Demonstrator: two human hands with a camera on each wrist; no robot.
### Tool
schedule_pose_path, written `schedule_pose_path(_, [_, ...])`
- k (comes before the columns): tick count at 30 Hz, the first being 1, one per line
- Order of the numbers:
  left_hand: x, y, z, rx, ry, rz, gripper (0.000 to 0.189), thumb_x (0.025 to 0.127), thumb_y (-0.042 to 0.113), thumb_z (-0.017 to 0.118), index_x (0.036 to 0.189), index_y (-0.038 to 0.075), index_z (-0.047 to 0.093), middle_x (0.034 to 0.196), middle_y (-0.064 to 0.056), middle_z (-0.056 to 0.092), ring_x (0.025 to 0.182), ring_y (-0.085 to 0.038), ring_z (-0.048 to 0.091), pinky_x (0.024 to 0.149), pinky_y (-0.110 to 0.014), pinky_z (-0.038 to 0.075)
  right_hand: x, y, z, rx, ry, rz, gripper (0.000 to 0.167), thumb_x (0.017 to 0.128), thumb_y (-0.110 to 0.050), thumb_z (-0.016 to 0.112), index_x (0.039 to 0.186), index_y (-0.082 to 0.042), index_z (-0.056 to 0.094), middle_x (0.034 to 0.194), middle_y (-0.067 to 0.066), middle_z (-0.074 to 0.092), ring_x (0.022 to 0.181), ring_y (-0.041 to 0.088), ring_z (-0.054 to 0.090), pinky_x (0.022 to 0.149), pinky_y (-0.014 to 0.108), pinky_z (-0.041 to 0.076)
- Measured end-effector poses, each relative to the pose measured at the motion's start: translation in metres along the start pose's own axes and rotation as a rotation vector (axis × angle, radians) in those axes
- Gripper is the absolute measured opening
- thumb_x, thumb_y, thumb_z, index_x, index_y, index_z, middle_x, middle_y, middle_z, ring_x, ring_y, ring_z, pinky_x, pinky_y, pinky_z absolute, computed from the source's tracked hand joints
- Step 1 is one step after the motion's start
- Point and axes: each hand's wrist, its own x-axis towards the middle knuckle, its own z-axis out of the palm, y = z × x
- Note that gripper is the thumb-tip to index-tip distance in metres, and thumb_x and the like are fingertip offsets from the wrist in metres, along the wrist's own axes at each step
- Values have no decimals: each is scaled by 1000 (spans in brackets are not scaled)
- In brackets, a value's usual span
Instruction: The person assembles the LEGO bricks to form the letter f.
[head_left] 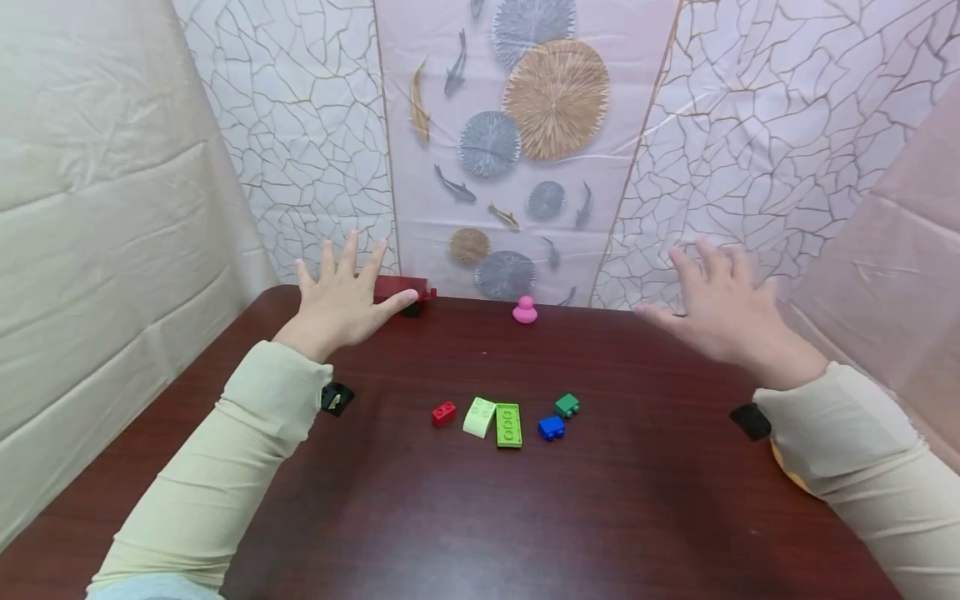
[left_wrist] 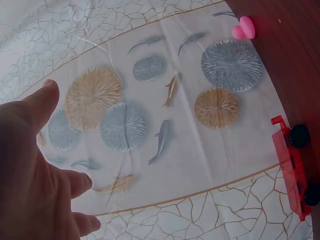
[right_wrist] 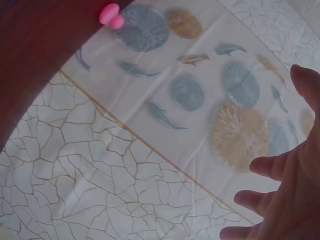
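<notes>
My left hand (head_left: 337,304) is raised over the far left of the table, fingers spread and straight, holding nothing. On the other side, my right hand (head_left: 727,312) hovers with its fingers spread too; it is slightly blurred. Between and below them lie toy bricks: a red brick (head_left: 444,413), a pale green sloped brick (head_left: 478,418), a lime green brick (head_left: 508,427) with its hollow side up, a blue brick (head_left: 551,428) and a dark green brick (head_left: 567,406). The pale green and lime bricks lie side by side. Neither hand touches a brick.
A red toy wagon (left_wrist: 292,172) with black wheels stands at the far left edge, partly behind my left hand in the head view. A pink rubber duck (head_left: 525,312) sits at the back edge. Some yellow object (head_left: 792,475) is mostly hidden by my right sleeve. Patterned cloth (head_left: 322,125) hangs behind.
</notes>
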Motion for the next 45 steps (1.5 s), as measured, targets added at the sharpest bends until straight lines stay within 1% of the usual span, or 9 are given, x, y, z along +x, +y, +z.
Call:
schedule_pose_path(3, [-1,0,2,2,17,4,88,73,76,20,140,24,-3,143,-15,-10,124,-42,-14,87,-63,-9,-1,-1,6,10,14,-11,90,76,-69,34,138,-6,16,138,25,8,122,47,-4,75,72,7])
schedule_pose_path(7, [-4,1,10,-23,36,12,87,75,74,22,140,22,-2,143,-15,-7,125,-42,-8,90,-62,1,-2,-1,12,11,15,-24,87,77,-68,35,137,-6,19,137,25,9,122,47,-2,76,71,9])
schedule_pose_path(12, [-6,0,26,-44,45,9,83,79,68,26,141,17,2,143,-16,-3,126,-42,0,90,-59,18,-2,-1,19,15,6,-42,85,78,-67,35,136,-6,19,135,26,13,121,49,2,77,70,10])
schedule_pose_path(18, [-10,1,46,-46,47,20,78,84,57,38,140,11,10,142,-19,6,125,-43,8,87,-56,27,-3,-1,30,11,45,-73,79,79,-65,37,130,-6,29,131,24,23,117,47,13,76,67,17])
schedule_pose_path(22, [-13,5,61,-39,50,56,74,85,48,45,139,8,14,141,-20,13,124,-42,14,86,-54,31,-6,-1,40,-11,57,-110,74,81,-61,39,127,-4,34,129,23,27,115,45,18,77,64,23])
schedule_pose_path(29, [-18,13,85,-23,41,114,65,86,37,49,138,8,22,137,-19,27,122,-37,25,87,-51,32,-9,0,55,-39,7,-133,75,82,-61,36,127,-1,35,126,24,30,113,45,21,77,61,28])
schedule_pose_path(34, [-21,19,101,-1,36,162,59,86,32,50,136,9,29,133,-17,35,120,-34,31,86,-49,34,-10,-1,65,-36,23,-158,67,84,-53,42,126,-1,38,122,21,35,112,41,25,76,58,31])
schedule_pose_path(40, [-24,26,118,80,-33,250,54,83,20,52,133,10,35,125,-15,44,116,-32,39,84,-46,37,-12,-5,79,-41,41,-188,59,84,-45,46,124,-1,43,120,21,40,111,40,30,76,56,33])
schedule_pose_path(45, [-25,30,126,109,-85,285,47,80,15,53,126,10,45,113,-12,53,103,-28,49,76,-43,43,-15,-9,92,-60,50,-231,54,84,-41,49,120,0,47,115,20,45,108,39,35,74,53,37])
